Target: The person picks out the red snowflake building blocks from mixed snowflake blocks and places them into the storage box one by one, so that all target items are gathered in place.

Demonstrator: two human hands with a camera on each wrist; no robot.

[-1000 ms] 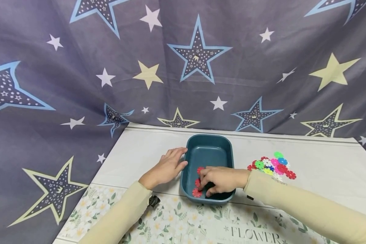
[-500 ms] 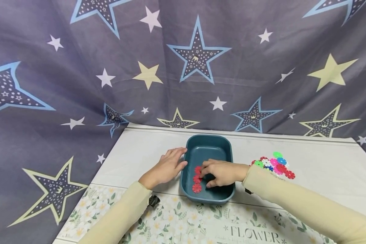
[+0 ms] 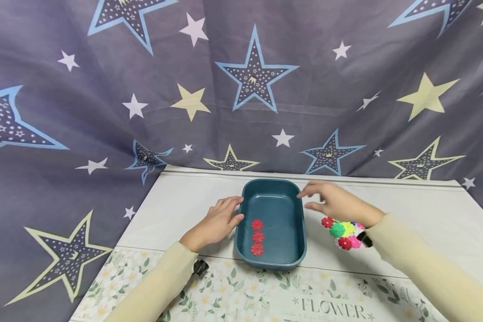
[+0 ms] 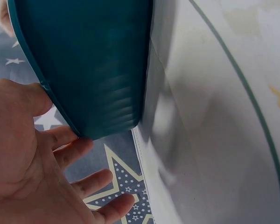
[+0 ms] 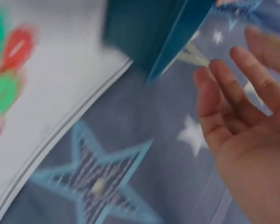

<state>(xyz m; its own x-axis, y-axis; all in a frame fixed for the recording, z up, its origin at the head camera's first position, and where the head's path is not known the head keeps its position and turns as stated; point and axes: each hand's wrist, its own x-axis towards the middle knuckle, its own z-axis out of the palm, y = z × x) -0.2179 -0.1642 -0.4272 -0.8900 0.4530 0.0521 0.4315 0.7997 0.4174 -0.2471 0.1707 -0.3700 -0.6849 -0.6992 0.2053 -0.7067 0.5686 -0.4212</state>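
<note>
A dark teal box (image 3: pixel 281 239) with rounded corners stands on the table. Inside, along its left side, three red flower-shaped plastic discs (image 3: pixel 257 237) lie in a row. My left hand (image 3: pixel 214 226) rests with its thumb and fingertips at the box's left rim (image 4: pixel 44 86), the other fingers spread loosely. On the other side my right hand (image 3: pixel 340 202) is raised beside the right rim, fingers loosely bent and nothing held, as the right wrist view also shows. Below the right wrist, a pile of flower discs (image 3: pixel 338 230) in several colours is partly covered by that hand and sleeve.
The table carries a white cover (image 3: pixel 193 188) with a floral front strip (image 3: pixel 225 290) printed "FLOWER". Behind and to the left hangs a grey star-patterned cloth (image 3: pixel 241 129). Each wrist bears a small black device, the left one (image 3: pixel 201 267) near the box's front left.
My right hand has let go of the red discs, now straight in line, and moved out of the box to the right and back. The left hand stays at the rim.
</note>
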